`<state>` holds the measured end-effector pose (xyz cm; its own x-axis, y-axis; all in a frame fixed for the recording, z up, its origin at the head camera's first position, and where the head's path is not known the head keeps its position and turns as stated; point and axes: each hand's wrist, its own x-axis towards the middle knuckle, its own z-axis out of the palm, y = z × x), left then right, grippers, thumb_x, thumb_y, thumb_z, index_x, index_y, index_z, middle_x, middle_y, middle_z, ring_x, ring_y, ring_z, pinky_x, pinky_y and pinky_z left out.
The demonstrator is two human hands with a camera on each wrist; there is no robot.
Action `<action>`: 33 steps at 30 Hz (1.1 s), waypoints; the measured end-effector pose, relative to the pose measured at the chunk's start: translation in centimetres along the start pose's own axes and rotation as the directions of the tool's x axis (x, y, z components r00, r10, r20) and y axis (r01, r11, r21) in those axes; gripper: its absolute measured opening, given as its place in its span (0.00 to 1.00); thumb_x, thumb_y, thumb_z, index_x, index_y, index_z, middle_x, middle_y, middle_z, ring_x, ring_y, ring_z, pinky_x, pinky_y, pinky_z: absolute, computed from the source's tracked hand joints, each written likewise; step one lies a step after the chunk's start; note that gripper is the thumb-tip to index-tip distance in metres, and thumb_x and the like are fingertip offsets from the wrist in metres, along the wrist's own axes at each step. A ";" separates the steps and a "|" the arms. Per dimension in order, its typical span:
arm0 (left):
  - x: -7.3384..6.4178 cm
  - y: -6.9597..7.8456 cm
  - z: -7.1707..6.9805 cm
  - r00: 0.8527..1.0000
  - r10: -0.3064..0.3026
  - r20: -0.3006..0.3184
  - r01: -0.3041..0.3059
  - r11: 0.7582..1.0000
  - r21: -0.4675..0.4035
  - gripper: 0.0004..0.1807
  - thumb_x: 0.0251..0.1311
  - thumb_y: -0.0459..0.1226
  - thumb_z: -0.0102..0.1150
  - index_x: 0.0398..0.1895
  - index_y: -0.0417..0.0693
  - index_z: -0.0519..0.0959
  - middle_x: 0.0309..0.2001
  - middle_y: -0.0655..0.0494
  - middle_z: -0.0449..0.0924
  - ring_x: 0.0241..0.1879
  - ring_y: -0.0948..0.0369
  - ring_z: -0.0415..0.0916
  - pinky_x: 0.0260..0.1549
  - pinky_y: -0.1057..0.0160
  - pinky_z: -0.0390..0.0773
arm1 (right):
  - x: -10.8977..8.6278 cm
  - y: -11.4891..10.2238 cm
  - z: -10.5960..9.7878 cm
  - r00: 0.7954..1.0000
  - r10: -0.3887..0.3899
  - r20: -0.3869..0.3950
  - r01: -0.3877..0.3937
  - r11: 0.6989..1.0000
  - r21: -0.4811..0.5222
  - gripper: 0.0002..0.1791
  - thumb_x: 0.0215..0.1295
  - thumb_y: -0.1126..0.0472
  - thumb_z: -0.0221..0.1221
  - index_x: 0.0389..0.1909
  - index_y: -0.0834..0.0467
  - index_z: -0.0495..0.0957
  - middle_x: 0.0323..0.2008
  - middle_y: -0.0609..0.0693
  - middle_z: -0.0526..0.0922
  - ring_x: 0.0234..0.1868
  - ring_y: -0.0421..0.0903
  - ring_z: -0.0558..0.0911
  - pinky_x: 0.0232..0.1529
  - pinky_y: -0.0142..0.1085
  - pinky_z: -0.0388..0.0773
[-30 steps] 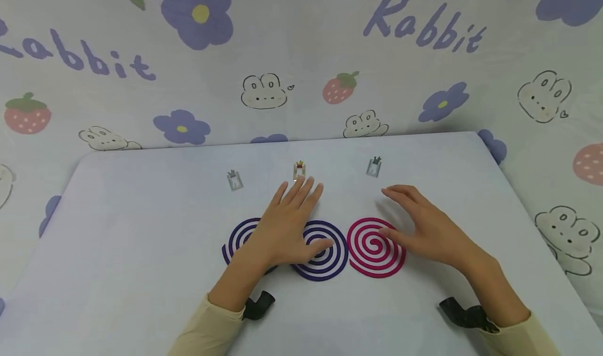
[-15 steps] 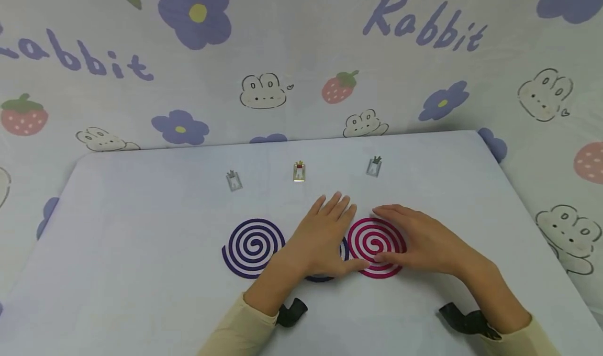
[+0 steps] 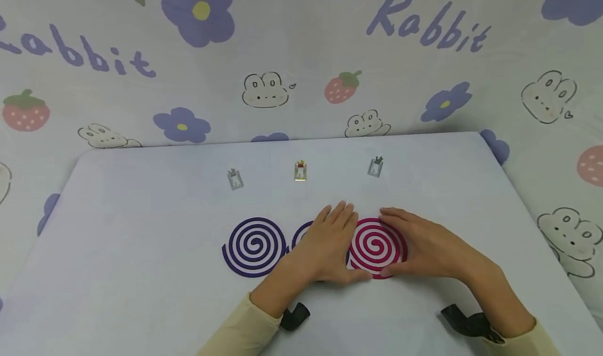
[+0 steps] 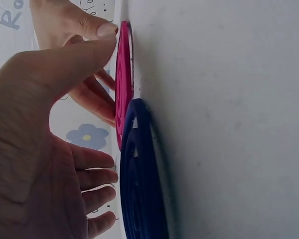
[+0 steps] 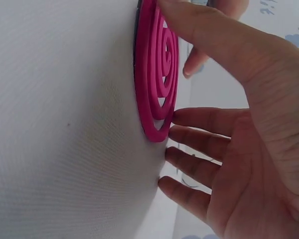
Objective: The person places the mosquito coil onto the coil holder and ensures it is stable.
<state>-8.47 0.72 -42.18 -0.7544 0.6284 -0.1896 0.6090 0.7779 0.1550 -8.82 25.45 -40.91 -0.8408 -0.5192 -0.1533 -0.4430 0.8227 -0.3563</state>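
Note:
A pink mosquito coil (image 3: 375,247) lies flat on the white table, with two dark blue ones to its left. My left hand (image 3: 325,246), fingers extended, covers much of the middle blue coil (image 4: 139,174); its thumb reaches over to the near edge of the pink coil. The outer blue coil (image 3: 255,246) is fully visible and no hand is on it. Around the right side of the pink coil stands my right hand (image 3: 431,243), its thumb at the near rim and its fairly straight fingers (image 5: 204,119) at the far rim.
Three small metal coil stands lie in a spaced row toward the back: a silver one (image 3: 235,179), a gold one (image 3: 300,171) and another silver one (image 3: 375,167). Behind the table (image 3: 141,214) hangs a cloth (image 3: 301,31) printed with rabbits and flowers.
My left hand has moved right, off the outer blue coil and over toward the pink one. My right hand has come nearer to me, around the pink coil's right side.

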 end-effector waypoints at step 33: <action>0.1 0.2 0.3 1.000 -0.008 -0.021 0.007 0.999 -0.038 0.60 0.57 0.73 0.62 0.84 0.47 0.60 0.85 0.49 0.56 0.86 0.52 0.52 0.84 0.47 0.58 | -0.3 0.2 0.4 0.999 -0.035 -0.027 0.035 0.999 -0.002 0.65 0.36 0.31 0.82 0.75 0.59 0.71 0.76 0.58 0.73 0.72 0.63 0.77 0.63 0.59 0.84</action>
<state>-8.37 0.93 -42.46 -0.7641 0.6221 -0.1708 0.5938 0.7817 0.1906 -8.55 25.65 -41.35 -0.8328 -0.5413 -0.1159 -0.4728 0.8044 -0.3597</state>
